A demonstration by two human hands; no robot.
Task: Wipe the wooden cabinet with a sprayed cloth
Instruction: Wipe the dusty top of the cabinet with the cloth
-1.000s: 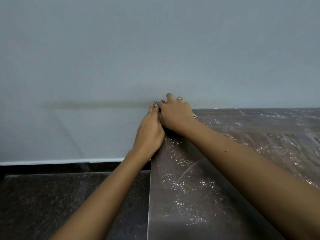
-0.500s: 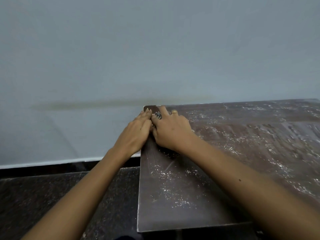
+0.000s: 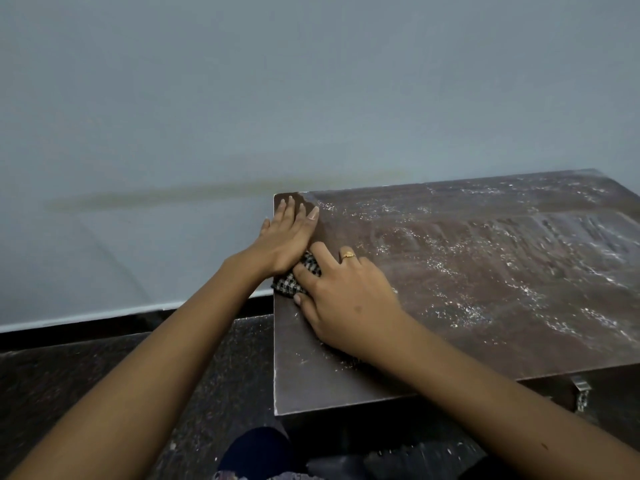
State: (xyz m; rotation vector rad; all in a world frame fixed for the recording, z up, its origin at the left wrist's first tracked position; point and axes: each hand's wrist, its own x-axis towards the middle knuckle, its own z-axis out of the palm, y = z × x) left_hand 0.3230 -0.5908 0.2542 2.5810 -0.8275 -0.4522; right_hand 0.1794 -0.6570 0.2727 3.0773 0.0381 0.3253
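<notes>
Back from the far corner has come the right hand [image 3: 346,299], pressing the cloth [image 3: 297,279] down with spread fingers, right at the left edge of the cabinet [image 3: 485,271]. The left hand [image 3: 287,237] lies flat on that corner, fingers straight and together, its heel touching the cloth. Dusty top runs open rightward; floor [image 3: 86,393] lies left.

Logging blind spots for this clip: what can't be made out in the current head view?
- Cloth: mostly covered by the right hand and left hand, so its full size and dampness are hidden.
- Cabinet top: its right end is cut off by the frame edge.
- Metal fitting on the front: small, shadowed and partly behind the right forearm.
- White specks: cannot tell whether they are dust or spray.
</notes>
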